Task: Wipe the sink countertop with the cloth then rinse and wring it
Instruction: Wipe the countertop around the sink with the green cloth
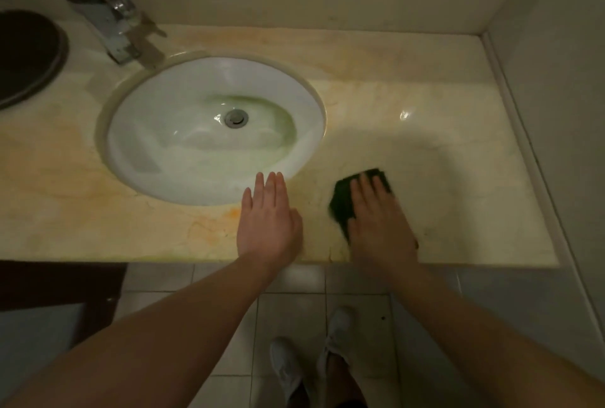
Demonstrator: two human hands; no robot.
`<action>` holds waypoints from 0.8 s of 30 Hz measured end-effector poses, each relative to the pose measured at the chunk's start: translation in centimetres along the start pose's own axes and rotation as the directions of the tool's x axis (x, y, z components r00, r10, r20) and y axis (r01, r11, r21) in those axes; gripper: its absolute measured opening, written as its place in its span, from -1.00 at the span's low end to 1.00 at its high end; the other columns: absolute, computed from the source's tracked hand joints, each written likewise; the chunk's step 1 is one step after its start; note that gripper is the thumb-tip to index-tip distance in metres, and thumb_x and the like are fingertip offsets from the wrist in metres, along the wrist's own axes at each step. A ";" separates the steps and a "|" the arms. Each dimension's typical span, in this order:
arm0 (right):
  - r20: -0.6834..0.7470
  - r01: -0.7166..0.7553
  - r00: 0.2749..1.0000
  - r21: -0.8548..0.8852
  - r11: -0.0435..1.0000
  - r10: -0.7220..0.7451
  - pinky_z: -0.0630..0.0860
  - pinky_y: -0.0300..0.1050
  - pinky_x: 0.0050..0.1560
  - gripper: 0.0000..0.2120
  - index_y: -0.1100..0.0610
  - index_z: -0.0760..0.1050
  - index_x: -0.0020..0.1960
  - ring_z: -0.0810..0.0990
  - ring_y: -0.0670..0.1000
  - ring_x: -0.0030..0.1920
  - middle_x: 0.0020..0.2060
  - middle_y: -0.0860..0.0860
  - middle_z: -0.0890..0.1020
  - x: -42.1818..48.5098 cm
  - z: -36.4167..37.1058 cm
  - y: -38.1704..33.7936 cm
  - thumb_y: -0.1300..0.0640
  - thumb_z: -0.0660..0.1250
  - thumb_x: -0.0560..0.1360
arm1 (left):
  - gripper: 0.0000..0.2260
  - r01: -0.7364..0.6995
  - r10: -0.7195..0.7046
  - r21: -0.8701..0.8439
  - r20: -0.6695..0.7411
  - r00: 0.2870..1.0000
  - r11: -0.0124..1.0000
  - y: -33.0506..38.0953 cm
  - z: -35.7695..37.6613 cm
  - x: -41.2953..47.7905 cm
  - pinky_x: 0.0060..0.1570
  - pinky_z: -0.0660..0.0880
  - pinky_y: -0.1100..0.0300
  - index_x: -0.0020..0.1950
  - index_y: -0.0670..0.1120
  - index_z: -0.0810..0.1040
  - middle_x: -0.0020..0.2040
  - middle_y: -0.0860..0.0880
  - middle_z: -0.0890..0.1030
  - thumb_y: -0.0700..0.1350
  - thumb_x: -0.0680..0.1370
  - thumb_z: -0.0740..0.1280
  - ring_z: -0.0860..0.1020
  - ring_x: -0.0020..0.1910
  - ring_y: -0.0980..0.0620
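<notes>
Right hand (379,221) flat on cloth (342,199), near countertop (442,152) front edge

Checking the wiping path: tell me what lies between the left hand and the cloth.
Only bare countertop. In the head view, the left hand lies flat by the sink rim; the right hand presses the dark cloth.

The sink (183,158) sits in the countertop (409,132) — faucet (111,28) behind it, cloth (343,201) to its right, near the front edge.
</notes>
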State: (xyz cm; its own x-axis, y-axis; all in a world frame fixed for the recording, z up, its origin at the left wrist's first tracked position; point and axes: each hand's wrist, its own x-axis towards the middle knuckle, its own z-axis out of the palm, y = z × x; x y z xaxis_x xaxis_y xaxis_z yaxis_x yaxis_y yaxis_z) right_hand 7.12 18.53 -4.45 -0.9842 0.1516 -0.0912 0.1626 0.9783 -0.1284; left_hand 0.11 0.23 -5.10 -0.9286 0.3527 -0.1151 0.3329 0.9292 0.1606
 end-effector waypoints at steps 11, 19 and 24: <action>-0.092 -0.294 0.952 0.006 0.956 0.293 0.07 0.06 0.53 -0.43 0.30 0.05 0.54 0.13 0.19 0.52 0.53 0.23 0.16 -0.7 -0.9 8.5 0.06 -0.05 0.60 | -0.40 -0.004 0.004 -0.001 0.026 1.000 1.000 0.0 0.0 -0.3 0.51 -0.07 -0.12 0.57 -0.20 -0.04 0.59 -0.17 0.00 0.04 0.58 -0.06 -0.10 0.56 -0.14; -0.042 -0.466 0.883 0.044 0.883 0.468 -0.04 0.03 0.55 -0.43 0.29 -0.05 0.55 0.03 0.16 0.55 0.55 0.21 0.07 -0.8 -1.5 15.1 0.06 -0.06 0.63 | -0.40 -0.229 0.233 -0.056 0.082 0.969 0.972 8.1 -1.2 7.8 0.52 -0.11 -0.07 0.58 -0.18 -0.12 0.59 -0.13 -0.11 0.09 0.63 -0.04 -0.17 0.56 -0.09; -0.087 -0.488 0.868 0.030 0.872 0.489 0.00 0.04 0.54 -0.44 0.29 -0.03 0.56 0.04 0.15 0.55 0.55 0.21 0.09 5.8 -2.9 20.5 0.08 -0.02 0.64 | -0.36 -0.202 0.202 -0.012 0.048 0.978 0.979 8.7 -0.1 11.3 0.52 -0.11 -0.05 0.57 -0.21 -0.07 0.59 -0.16 -0.09 0.12 0.61 -0.05 -0.15 0.56 -0.09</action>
State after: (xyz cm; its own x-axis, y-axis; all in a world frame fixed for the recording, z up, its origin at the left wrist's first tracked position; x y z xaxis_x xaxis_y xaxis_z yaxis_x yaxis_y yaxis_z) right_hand 4.53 39.84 -4.76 -0.7809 0.6222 -0.0558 0.6245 0.7750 -0.0974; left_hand -7.47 12.32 -4.91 -0.8333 0.5380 -0.1269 0.5114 0.8375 0.1924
